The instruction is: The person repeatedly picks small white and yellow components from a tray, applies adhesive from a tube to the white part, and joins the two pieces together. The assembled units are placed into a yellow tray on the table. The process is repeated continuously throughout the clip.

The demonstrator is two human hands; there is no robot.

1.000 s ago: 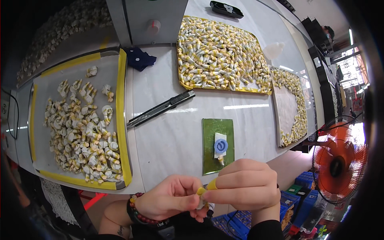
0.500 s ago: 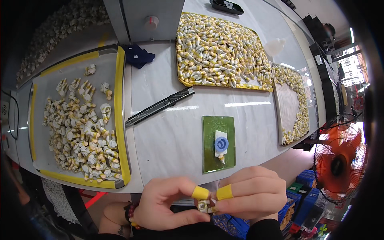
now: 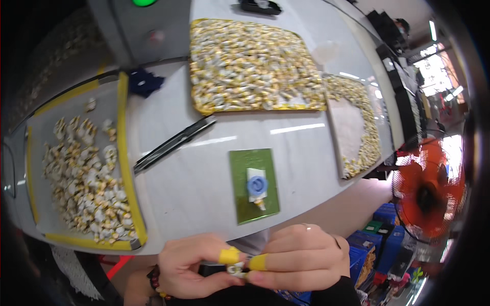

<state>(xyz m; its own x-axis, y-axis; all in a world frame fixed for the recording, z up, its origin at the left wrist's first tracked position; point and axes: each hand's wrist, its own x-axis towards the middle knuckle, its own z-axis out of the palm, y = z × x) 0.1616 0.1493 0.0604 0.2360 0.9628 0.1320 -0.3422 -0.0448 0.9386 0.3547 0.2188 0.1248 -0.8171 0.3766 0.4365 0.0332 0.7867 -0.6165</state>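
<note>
The left hand (image 3: 191,262) pinches a small white piece (image 3: 236,271) between nearly closed thumb and forefinger, beyond the near edge of the table (image 3: 186,204); the right hand (image 3: 303,255) is curled beside it, its grip impossible to tell. The piece could slip if the pinch loosens or the yellow tape (image 3: 228,256) on the forefinger slides, and would likely miss the table.

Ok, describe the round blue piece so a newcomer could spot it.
On the pale tabletop, just beyond the left hand and right hand, lies a green rectangle. A white pad lies on it, with the round blue piece on top. Its light blue colour and round shape set it apart from the small white-and-yellow piece on its near side.
</note>
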